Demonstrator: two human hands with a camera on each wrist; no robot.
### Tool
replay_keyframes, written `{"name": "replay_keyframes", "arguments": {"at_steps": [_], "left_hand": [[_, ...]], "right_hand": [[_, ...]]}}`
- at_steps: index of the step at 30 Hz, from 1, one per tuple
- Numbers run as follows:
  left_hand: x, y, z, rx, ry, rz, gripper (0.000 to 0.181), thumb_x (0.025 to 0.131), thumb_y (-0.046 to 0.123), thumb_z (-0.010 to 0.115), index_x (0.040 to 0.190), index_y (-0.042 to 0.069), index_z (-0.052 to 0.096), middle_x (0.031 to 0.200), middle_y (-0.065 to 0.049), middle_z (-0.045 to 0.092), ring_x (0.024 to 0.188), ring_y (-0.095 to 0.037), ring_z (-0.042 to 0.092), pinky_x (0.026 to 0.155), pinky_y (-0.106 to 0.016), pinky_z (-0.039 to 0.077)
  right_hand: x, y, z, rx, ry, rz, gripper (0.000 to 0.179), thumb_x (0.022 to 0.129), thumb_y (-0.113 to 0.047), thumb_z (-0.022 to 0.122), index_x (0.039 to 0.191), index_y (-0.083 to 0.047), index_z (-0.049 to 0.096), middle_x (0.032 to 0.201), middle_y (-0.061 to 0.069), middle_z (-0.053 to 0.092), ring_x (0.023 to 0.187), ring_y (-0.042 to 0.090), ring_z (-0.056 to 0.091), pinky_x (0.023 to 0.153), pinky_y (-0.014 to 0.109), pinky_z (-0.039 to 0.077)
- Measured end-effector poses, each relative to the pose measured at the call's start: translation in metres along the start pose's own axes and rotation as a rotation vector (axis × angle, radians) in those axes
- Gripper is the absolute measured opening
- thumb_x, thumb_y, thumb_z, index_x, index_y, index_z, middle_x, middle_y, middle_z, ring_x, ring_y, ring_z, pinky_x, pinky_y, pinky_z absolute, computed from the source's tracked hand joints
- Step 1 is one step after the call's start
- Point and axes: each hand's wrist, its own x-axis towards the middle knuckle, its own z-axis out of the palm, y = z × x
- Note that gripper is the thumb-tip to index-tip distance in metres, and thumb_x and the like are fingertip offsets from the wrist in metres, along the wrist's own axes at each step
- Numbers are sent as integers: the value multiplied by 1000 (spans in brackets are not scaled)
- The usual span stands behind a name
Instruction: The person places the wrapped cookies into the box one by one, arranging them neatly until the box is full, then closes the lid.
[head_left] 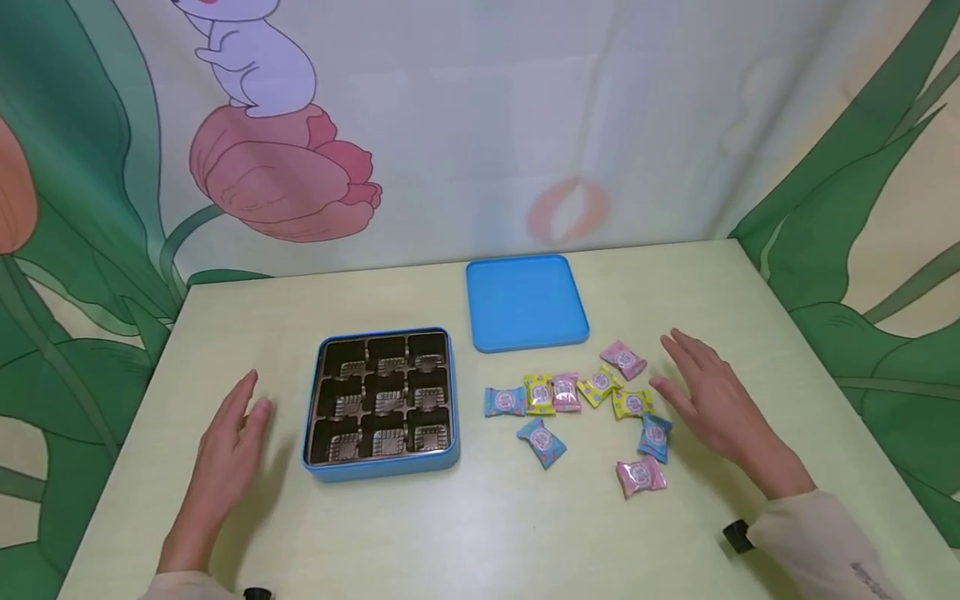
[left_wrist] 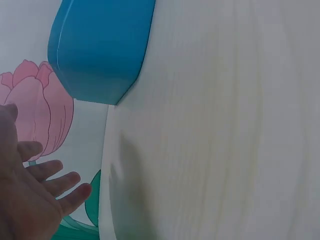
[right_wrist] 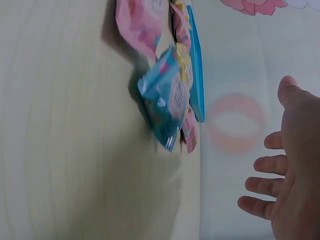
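Left of the blue square tin [head_left: 382, 469], my left hand [head_left: 225, 458] is held over the table with its fingers extended, holding nothing. A dark tray [head_left: 386, 404] divided into several bare compartments lines the tin. My right hand [head_left: 712, 400], likewise empty with fingers extended, is just right of several small wrapped candies. Nearest to it are a blue candy [head_left: 656, 437], a yellow candy [head_left: 632, 404] and a pink candy [head_left: 623, 359]. Another pink candy [head_left: 641, 477] lies closer to the front. In the right wrist view, a blue candy [right_wrist: 167, 100] shows close up.
A blue lid [head_left: 528, 302] lies at the back of the pale table [head_left: 525, 542]. Left of the right-hand cluster sit more candies, among them a blue one [head_left: 505, 402] and a tilted blue one [head_left: 542, 442]. A printed curtain [head_left: 465, 150] hangs behind the table.
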Motion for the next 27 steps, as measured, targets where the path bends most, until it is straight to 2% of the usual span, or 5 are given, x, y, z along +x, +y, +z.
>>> {"name": "replay_keyframes", "arguments": {"at_steps": [3, 6, 10, 20, 27], "left_hand": [[0, 5, 3, -50, 29, -36, 60, 113, 35, 39, 163, 3, 25, 163, -26, 30, 139, -52, 40, 108, -67, 35], [0, 11, 7, -83, 58, -76, 61, 112, 36, 43, 162, 4, 29, 159, -23, 39, 138, -44, 45, 110, -41, 43], [1, 18, 12, -157, 63, -149, 62, 111, 37, 46, 162, 6, 30, 156, -19, 45, 136, -37, 49, 93, -9, 37], [0, 32, 23, -256, 67, -297, 58, 111, 33, 47, 161, 7, 34, 151, -16, 52, 130, -29, 54, 85, -7, 46], [3, 37, 30, -315, 96, -365, 54, 109, 34, 51, 157, 9, 45, 141, -14, 58, 104, -4, 60, 82, -10, 50]], "right_hand": [[-1, -9, 2, 23, -4, 11, 68, 107, -41, 55, 159, -2, 34, 162, 23, 32, 146, 46, 29, 114, 67, 27], [-3, -20, 5, 43, -19, 19, 67, 108, -43, 53, 160, -5, 34, 162, 22, 34, 147, 44, 30, 114, 66, 28], [-6, -33, 12, 62, -32, 4, 64, 109, -42, 51, 158, -5, 38, 160, 20, 38, 145, 41, 33, 114, 64, 30], [-15, -58, 28, 83, -40, -10, 60, 107, -41, 56, 153, -4, 46, 154, 19, 45, 142, 40, 39, 111, 63, 36], [-18, -76, 35, 81, 7, -11, 50, 104, -35, 63, 141, -2, 60, 141, 18, 58, 132, 37, 51, 103, 61, 45]]}}
